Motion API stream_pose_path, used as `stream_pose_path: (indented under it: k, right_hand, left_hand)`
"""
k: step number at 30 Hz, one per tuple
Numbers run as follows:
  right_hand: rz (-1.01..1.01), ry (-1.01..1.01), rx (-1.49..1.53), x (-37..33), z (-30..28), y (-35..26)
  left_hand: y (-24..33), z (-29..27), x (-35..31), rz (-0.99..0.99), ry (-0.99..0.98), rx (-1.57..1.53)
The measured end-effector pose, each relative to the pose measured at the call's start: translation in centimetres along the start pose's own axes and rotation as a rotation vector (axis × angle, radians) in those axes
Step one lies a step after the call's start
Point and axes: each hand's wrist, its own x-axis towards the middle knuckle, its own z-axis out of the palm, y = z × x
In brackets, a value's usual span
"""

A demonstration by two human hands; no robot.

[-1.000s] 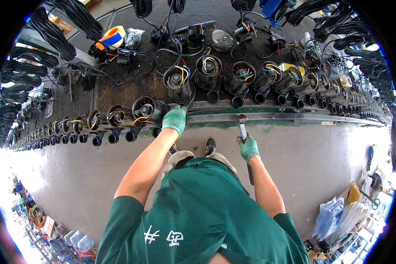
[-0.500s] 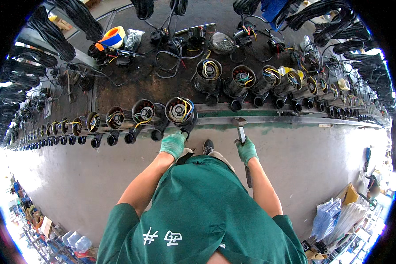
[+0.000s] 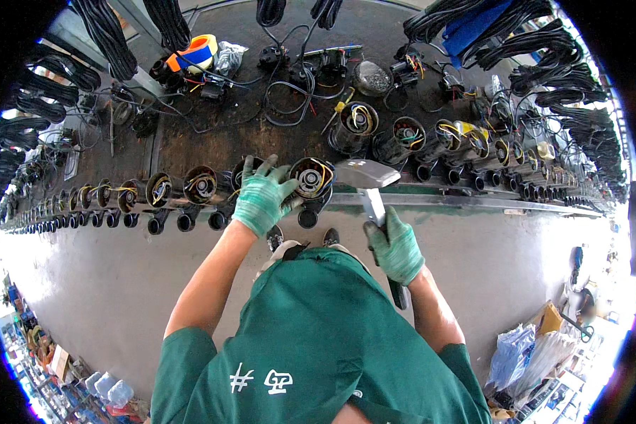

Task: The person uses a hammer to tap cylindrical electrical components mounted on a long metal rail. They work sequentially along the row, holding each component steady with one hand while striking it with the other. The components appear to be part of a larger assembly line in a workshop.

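Observation:
My right hand (image 3: 398,252), in a green glove, is closed round the handle of a hammer (image 3: 367,174). The hammer's metal head is raised just right of a round black motor housing (image 3: 311,177) with yellow and blue wires inside. My left hand (image 3: 260,201), gloved too, has its fingers spread. It rests against the left side of that housing and partly covers the neighbouring motor housing (image 3: 240,174). The wired housing stands at the bench's front edge, with a round black socket (image 3: 307,218) below it.
Rows of similar housings (image 3: 200,185) run along the edge on both sides. Behind lie a screwdriver (image 3: 339,109), a bowl of small parts (image 3: 372,78), tape rolls (image 3: 196,54) and loose cables (image 3: 290,99). Bundled black cables (image 3: 102,35) hang above. A metal rail (image 3: 431,201) borders the bench.
My left hand has let go of the housing's lower part and moved up, fingers spread, to its left side. My right hand has raised the hammer closer to the housing.

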Motion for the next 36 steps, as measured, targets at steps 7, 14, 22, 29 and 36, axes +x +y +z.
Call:
stream_pose_path:
  k: [7,14,22,29,36]
  right_hand:
    - [0.087,-0.138,-0.439,2.4,4.5,-5.4]
    - [0.081,-0.128,-0.4,4.1,4.3,-3.8]
    - [0.052,-0.026,-0.509,2.4,5.4,-5.9]
    - [0.099,-0.117,-0.479,3.3,5.3,-5.2]
    - [-0.011,0.048,-0.323,2.4,5.3,-6.6]
  left_hand:
    - [-1.7,1.3,0.3,0.065,0.001,-0.042]
    - [-2.1,1.4,0.6,0.043,-0.014,-0.056]
    - [-2.0,1.6,0.3,0.041,-0.028,-0.042]
    - [-2.1,1.5,0.3,0.031,-0.004,-0.048]
    - [-2.0,1.7,0.4,0.028,0.016,-0.044]
